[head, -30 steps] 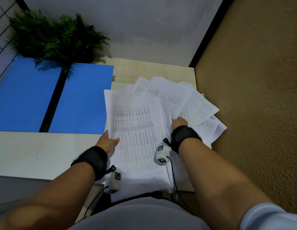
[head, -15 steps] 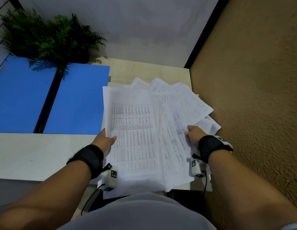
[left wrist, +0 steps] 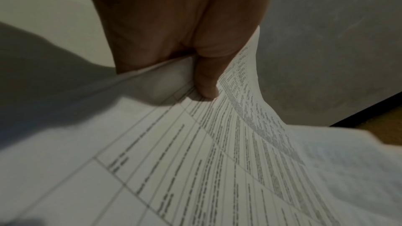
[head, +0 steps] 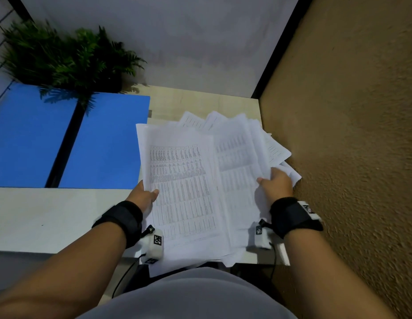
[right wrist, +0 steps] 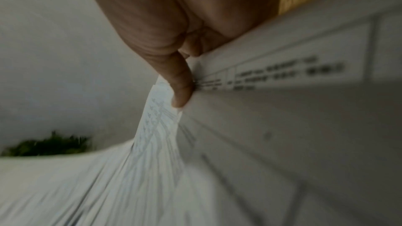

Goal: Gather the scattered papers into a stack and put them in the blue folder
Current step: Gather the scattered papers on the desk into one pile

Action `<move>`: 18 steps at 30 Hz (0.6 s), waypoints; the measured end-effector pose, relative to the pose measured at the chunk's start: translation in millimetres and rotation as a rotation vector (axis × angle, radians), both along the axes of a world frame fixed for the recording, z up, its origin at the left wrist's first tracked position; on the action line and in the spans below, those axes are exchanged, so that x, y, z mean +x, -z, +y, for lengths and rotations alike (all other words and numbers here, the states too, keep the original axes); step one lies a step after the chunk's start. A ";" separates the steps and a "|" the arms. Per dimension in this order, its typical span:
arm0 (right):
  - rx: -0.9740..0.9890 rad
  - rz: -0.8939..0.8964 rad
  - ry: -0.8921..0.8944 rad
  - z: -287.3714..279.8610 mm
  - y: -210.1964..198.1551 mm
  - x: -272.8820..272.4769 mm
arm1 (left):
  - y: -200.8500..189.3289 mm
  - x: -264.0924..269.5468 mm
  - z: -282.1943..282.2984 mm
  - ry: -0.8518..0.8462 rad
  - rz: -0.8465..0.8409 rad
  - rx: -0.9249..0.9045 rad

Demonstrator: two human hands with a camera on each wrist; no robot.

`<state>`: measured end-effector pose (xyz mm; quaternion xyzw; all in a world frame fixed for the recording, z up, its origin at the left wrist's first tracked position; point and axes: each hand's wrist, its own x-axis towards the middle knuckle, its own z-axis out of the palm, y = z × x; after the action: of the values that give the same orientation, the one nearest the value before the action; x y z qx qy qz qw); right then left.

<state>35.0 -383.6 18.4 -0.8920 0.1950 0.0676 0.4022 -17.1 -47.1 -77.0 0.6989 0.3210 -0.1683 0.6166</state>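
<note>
Several white printed papers (head: 184, 180) lie fanned over the desk's right end, partly overlapping. My left hand (head: 144, 195) holds the left edge of the top sheets, thumb (left wrist: 206, 82) pressed on the print. My right hand (head: 275, 185) pinches the right side of the papers (right wrist: 282, 75), thumb on top, fingers hidden beneath. The blue folder (head: 62, 143) lies open and flat at the left, both halves showing, nothing in it.
A green fern plant (head: 62, 58) stands behind the folder, fronds hanging over it. A rough tan wall (head: 349, 134) runs close along the desk's right edge. Bare white desk (head: 50, 217) lies in front of the folder. Some sheets overhang the near edge.
My right hand has moved from the middle of the pile out to its right side and taken hold of the sheets there. The left hand has kept its hold on the left edge.
</note>
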 end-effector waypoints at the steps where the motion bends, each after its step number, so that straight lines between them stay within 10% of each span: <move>1: -0.014 -0.084 0.032 -4.8 -15.5 3.4 | 0.2 -0.2 -0.5 -0.001 0.002 -0.002; 8: 0.007 -0.526 0.100 2.3 -106.8 18.2 | -9.8 -0.3 -10.3 0.023 0.048 0.067; 18: -0.127 0.293 -0.253 95.8 50.5 -15.2 | -19.2 1.3 -19.2 -0.044 0.220 -0.011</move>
<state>19.8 -287.8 -32.1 -0.9134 0.1417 0.2345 0.3010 -15.8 -66.3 -57.8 0.6654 0.4012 -0.2323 0.5851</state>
